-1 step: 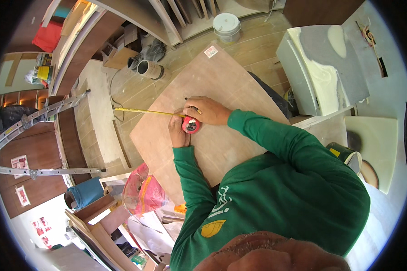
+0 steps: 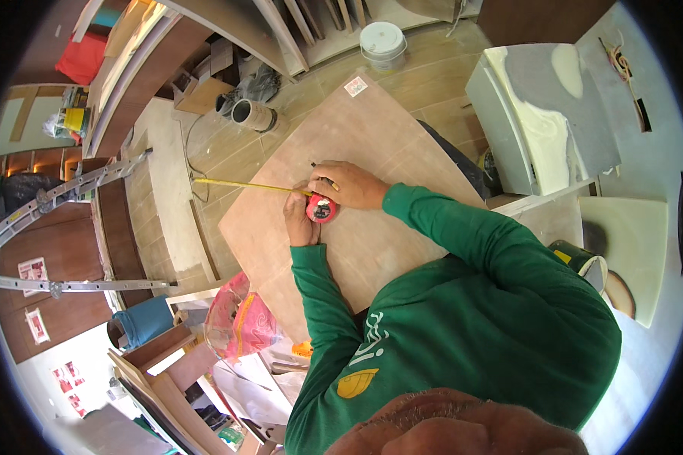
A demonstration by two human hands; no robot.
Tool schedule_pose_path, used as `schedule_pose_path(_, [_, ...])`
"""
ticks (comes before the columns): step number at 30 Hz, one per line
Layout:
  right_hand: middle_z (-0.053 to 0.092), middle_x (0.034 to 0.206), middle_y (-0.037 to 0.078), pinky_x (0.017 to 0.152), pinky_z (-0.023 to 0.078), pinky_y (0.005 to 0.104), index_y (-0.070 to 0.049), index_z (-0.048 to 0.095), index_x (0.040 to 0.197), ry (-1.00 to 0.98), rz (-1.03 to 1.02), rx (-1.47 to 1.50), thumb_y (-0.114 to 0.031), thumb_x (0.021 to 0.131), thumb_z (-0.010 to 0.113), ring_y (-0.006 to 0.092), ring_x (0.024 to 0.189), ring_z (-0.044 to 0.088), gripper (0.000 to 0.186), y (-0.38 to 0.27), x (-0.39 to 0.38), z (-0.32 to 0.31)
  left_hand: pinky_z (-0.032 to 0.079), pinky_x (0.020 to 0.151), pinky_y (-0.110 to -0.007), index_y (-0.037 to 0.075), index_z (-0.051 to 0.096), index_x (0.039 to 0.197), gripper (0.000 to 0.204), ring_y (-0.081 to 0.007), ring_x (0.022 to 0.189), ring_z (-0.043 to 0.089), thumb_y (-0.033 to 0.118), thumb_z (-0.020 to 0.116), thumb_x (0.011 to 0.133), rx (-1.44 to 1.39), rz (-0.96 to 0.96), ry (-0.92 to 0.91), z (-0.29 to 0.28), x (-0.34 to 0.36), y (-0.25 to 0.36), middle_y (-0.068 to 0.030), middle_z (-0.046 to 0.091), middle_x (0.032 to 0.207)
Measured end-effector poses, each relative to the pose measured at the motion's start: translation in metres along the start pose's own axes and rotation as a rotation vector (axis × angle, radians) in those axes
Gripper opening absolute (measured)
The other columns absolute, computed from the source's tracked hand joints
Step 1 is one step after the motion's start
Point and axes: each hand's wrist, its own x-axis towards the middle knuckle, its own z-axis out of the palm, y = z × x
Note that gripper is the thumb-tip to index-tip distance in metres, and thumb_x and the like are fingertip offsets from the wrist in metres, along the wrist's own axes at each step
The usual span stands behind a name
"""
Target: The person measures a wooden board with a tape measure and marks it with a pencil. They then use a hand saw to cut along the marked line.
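A red and black tape measure [image 2: 322, 209] rests on a light brown wooden panel [image 2: 387, 121] in front of me. Its yellow blade [image 2: 239, 184] runs out leftward, past the panel's left edge. My left hand [image 2: 301, 218] is closed against the case on its left side, fingers at the point where the blade comes out. Just above the case, my right hand [image 2: 350, 185] is closed around a slim pencil [image 2: 313, 164] with a dark end, its fingers bent close to the blade. The fingertips of both hands nearly meet and are partly hidden.
An aluminium ladder [image 2: 76, 286] stands at the left. Behind the panel are a white lidded bucket [image 2: 382, 42] and an open cylindrical container [image 2: 252, 115]. A pink plastic sack [image 2: 239, 322] lies near the panel's lower left edge. A grey box-like block [image 2: 539, 114] sits at the right.
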Motion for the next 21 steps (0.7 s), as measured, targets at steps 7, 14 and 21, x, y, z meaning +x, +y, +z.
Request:
schedule_pose_path(7, [0.071, 0.105, 0.023, 0.091, 0.054, 0.0526, 0.000, 0.070, 0.108, -0.014, 0.018, -0.033, -0.028, 0.110, 0.065, 0.0452, 0.101, 0.067, 0.029, -0.002, 0.003, 0.004, 0.058, 0.101, -0.035, -0.004, 0.071, 0.130, 0.041, -0.0186, 0.110, 0.071, 0.034, 0.062, 0.118, -0.011, -0.010, 0.019, -0.004, -0.001, 0.000, -0.0099, 0.075, 0.123])
schedule_pose_path(14, [0.072, 0.105, 0.024, 0.088, 0.054, 0.0524, 0.001, 0.071, 0.108, -0.035, 0.078, -0.003, -0.027, 0.109, 0.066, 0.0452, 0.097, 0.069, 0.028, -0.010, 0.006, 0.003, 0.057, 0.100, -0.034, -0.002, 0.074, 0.122, 0.038, -0.0159, 0.108, 0.069, 0.034, 0.064, 0.117, -0.034, -0.018, 0.012, 0.001, 0.000, -0.001, -0.0073, 0.074, 0.119])
schedule_pose_path(21, [0.070, 0.103, 0.024, 0.085, 0.054, 0.0498, 0.001, 0.069, 0.107, -0.036, 0.081, 0.011, -0.025, 0.108, 0.068, 0.0437, 0.095, 0.068, 0.026, -0.007, 0.010, 0.008, 0.057, 0.100, -0.033, -0.003, 0.074, 0.122, 0.039, -0.0158, 0.109, 0.068, 0.035, 0.065, 0.116, -0.071, -0.019, 0.016, -0.001, 0.001, 0.000, -0.0072, 0.074, 0.120])
